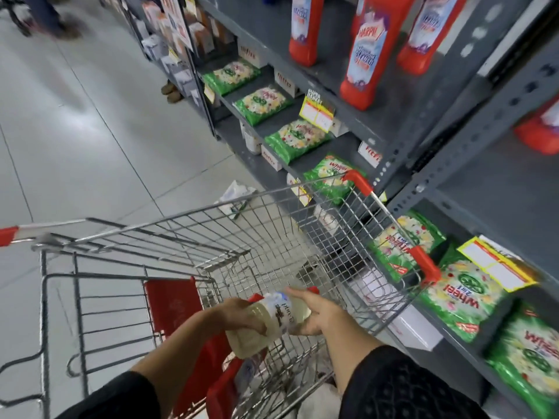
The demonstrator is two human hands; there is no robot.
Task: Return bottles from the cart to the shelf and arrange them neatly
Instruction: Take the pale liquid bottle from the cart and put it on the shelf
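Observation:
Both my hands reach into the wire cart [187, 237] and hold pale yellow bottles with white labels. My left hand [239, 316] grips one pale bottle [257, 334] from above. My right hand [317, 313] is closed around a second pale bottle [298, 309] lying beside the first. A red cap [313, 290] shows past my right fingers. To the right stands the grey shelf [393, 116], with red bottles [363, 55] upright on an upper level.
Green detergent packs [290, 140] line the lower shelf edge, with yellow price tags [317, 111]. The cart's red child seat flap [172, 306] sits left of my hands. A white bag [236, 195] lies on the grey tiled floor. A person's feet [54, 22] stand far down the aisle.

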